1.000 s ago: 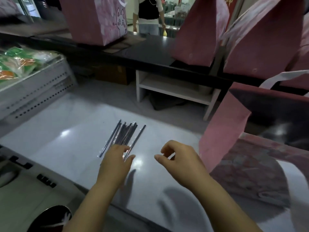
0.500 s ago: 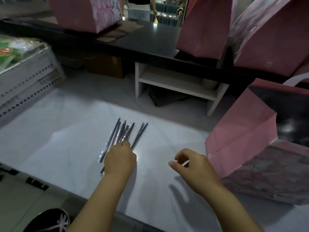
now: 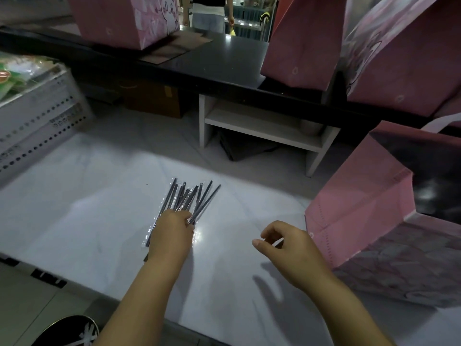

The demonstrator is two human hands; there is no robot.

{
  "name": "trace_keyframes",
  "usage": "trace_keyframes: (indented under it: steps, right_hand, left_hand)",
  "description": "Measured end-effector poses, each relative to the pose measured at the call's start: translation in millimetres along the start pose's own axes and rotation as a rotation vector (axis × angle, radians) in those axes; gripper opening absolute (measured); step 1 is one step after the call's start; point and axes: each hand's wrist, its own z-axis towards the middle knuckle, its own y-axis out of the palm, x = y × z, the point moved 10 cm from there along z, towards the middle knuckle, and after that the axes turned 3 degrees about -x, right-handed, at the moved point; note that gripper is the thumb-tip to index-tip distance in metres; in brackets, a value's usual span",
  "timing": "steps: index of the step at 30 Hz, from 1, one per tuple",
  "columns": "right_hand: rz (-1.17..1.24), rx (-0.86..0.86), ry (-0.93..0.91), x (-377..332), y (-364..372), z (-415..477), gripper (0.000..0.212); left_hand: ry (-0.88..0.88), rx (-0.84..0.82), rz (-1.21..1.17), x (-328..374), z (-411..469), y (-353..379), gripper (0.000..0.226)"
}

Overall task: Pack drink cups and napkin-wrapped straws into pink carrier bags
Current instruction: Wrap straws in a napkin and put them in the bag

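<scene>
Several dark straws (image 3: 190,197) in clear wrappers lie fanned out on the white counter (image 3: 82,211). My left hand (image 3: 172,236) covers their near ends, with its curled fingers gripping the bundle. My right hand (image 3: 287,248) hovers over the counter to the right, fingers loosely curled and holding nothing. An open pink carrier bag (image 3: 356,216) stands just right of that hand, its inside dark. No cups or napkins are in view.
Three more pink bags (image 3: 117,21) (image 3: 304,46) (image 3: 409,61) stand on the black counter (image 3: 224,58) at the back. A white perforated crate (image 3: 37,118) sits at the left, a white shelf (image 3: 264,126) under the counter. A person (image 3: 209,13) stands beyond it.
My left hand's fingers have closed over the straws' near ends. My right hand has drifted right, toward the open bag. The view has tilted downward.
</scene>
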Motion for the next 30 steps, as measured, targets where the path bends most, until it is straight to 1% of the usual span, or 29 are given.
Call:
trace_keyframes:
  steps: [4, 7, 9, 12, 15, 18, 22, 24, 27, 29, 30]
  right_hand:
    - [0.000, 0.000, -0.001, 0.0, -0.3, 0.8, 0.017]
    - [0.015, 0.013, -0.009, -2.8, -3.7, 0.2, 0.016]
    - [0.055, 0.030, -0.023, -7.0, -8.1, -1.1, 0.015]
    - [0.125, 0.056, -0.053, -15.9, -15.6, -5.3, 0.015]
    - [0.165, 0.078, -0.131, -29.5, -26.9, -16.0, 0.013]
    - [0.197, 0.084, -0.230, -42.6, -38.9, -34.7, 0.011]
    - [0.203, 0.041, -0.295, -45.7, -43.6, -61.2, 0.009]
    - [0.200, 0.027, -0.294, -41.9, -43.3, -70.4, 0.009]
    - [0.203, 0.033, -0.271, -33.0, -44.6, -80.1, 0.010]
    - [0.199, 0.039, -0.249, -27.1, -45.3, -84.9, 0.010]
    - [0.194, 0.041, -0.238, -24.3, -45.4, -87.2, 0.011]
  left_hand:
    - [0.004, 0.057, 0.017, 2.4, 2.6, -5.4, 0.011]
    - [-0.005, 0.099, -0.090, 6.0, -0.3, -13.1, 0.021]
    - [-0.008, 0.128, -0.139, 10.7, -3.8, -19.7, 0.018]
    - [0.031, 0.147, -0.201, 23.4, -9.5, -27.7, 0.023]
    - [0.088, 0.161, -0.251, 38.4, -16.5, -33.7, 0.024]
    - [0.102, 0.204, -0.205, 45.2, -27.3, -37.8, 0.023]
    - [-0.015, 0.147, -0.111, 30.3, -37.4, -24.2, 0.020]
    - [-0.023, 0.135, -0.107, 28.0, -41.3, -21.7, 0.014]
    - [-0.031, 0.084, -0.219, 29.5, -46.0, -17.9, 0.029]
    - [-0.049, 0.030, -0.340, 31.7, -51.5, -14.1, 0.030]
    - [-0.047, 0.023, -0.346, 32.9, -54.0, -13.7, 0.031]
